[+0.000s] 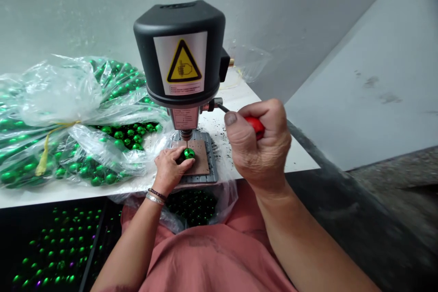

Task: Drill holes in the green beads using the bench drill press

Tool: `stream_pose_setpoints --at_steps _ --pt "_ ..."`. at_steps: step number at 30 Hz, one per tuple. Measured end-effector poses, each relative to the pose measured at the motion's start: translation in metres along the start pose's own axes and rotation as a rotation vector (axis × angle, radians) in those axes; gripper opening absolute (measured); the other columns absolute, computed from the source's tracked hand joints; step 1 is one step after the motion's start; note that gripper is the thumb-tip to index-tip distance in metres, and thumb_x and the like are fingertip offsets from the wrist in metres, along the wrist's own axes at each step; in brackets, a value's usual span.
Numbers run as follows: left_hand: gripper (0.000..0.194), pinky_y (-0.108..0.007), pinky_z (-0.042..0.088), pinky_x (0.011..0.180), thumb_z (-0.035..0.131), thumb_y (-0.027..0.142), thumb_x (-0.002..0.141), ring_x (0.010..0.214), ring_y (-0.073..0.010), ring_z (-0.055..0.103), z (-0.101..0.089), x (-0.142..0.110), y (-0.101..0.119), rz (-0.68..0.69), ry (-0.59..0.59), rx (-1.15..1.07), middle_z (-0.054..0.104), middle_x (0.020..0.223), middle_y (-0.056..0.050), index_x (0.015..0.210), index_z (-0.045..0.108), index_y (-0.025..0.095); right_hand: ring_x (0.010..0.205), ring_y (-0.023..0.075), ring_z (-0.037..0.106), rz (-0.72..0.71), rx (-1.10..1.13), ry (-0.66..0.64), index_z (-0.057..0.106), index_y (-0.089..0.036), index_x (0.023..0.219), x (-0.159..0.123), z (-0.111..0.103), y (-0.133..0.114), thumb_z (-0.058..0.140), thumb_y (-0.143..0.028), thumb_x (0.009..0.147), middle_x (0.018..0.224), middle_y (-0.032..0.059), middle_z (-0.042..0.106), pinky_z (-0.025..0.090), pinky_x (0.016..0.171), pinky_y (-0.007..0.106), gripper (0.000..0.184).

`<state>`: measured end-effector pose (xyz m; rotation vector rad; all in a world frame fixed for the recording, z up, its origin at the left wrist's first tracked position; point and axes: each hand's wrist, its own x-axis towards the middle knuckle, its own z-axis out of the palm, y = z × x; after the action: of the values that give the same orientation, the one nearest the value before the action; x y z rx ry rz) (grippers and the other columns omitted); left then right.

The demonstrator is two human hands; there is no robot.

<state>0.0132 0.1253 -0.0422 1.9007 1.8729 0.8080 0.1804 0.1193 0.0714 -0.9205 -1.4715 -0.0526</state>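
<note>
A black bench drill [179, 50] with a yellow hand-warning label stands on the white table, its bit pointing down at a shiny green bead [189, 153]. The bead rests on a brown pad [200, 157] set on the drill's grey base plate [214, 159]. My left hand [170, 169] grips the bead from the left, and its fingers hide part of it. The bit is right above the bead, and I cannot tell if they touch. My right hand [260, 143] is closed around the red knob [256, 127] of the drill's side lever.
A large clear plastic bag [51, 96] tied with yellow string holds many green beads on the table's left. Dark specks [214, 146] lie beside the base plate. Another bag of beads [191, 207] sits against my lap, and a dark tray of beads [58, 246] lies low on the left.
</note>
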Motion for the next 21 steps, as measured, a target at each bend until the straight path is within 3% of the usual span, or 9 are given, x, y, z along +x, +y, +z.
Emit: stream_pose_setpoints --at_steps 4,13,21 --pt "0.036 -0.040 0.039 0.092 0.059 0.037 0.078 0.102 -0.0240 0.055 -0.003 0.000 -0.005 0.028 -0.061 0.034 0.067 0.106 -0.006 0.110 0.065 0.023 0.048 -0.0009 0.034 0.006 -0.003 -0.006 0.045 -0.019 0.073 -0.001 -0.001 0.000 0.056 -0.025 0.080 0.056 -0.0078 0.041 0.034 0.045 0.014 0.014" --pt "0.037 -0.034 0.044 0.091 0.049 0.030 0.082 0.098 -0.0202 0.060 -0.023 0.007 -0.009 0.110 -0.214 -0.168 0.068 0.106 -0.003 0.117 0.058 0.022 0.051 0.0003 0.035 0.073 0.023 -0.005 0.045 -0.019 0.071 -0.001 0.000 -0.002 0.052 -0.031 0.081 0.059 -0.0067 0.042 0.038 0.048 0.016 0.018" --pt "0.038 -0.034 0.045 0.091 0.048 0.028 0.082 0.099 -0.0204 0.060 -0.024 0.008 -0.008 0.107 -0.220 -0.177 0.068 0.106 -0.003 0.118 0.058 0.022 0.052 0.0006 0.037 0.093 0.041 -0.018 0.045 -0.018 0.070 0.001 0.000 -0.004 0.051 -0.033 0.082 0.061 -0.0055 0.041 0.038 0.047 0.016 0.020"
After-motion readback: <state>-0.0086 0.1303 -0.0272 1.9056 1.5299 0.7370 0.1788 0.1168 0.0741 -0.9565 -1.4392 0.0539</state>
